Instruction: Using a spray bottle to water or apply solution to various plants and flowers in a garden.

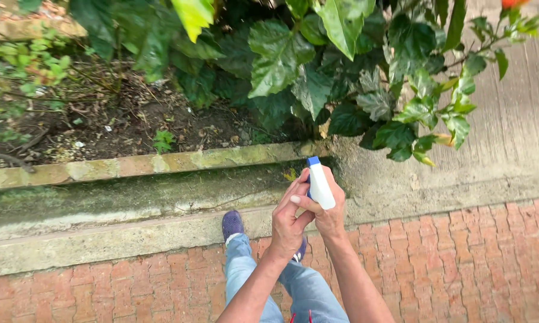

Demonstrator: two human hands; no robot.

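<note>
A white spray bottle head with a blue nozzle tip (pixel 318 182) is held in front of me, pointing up toward the shrub. My right hand (pixel 331 210) wraps the bottle from behind and below. My left hand (pixel 289 220) closes on it from the left, thumb against the white sprayer. The bottle's body is hidden by both hands. A large-leaved green shrub (pixel 317 66) hangs just beyond the nozzle.
A mossy brick curb (pixel 131 164) edges a soil bed (pixel 131 119); below it runs a concrete gutter (pixel 131 197) and red brick paving (pixel 461 263). My purple shoe (pixel 232 224) and blue jeans (pixel 299 287) show below. Concrete slab (pixel 515 119) lies right.
</note>
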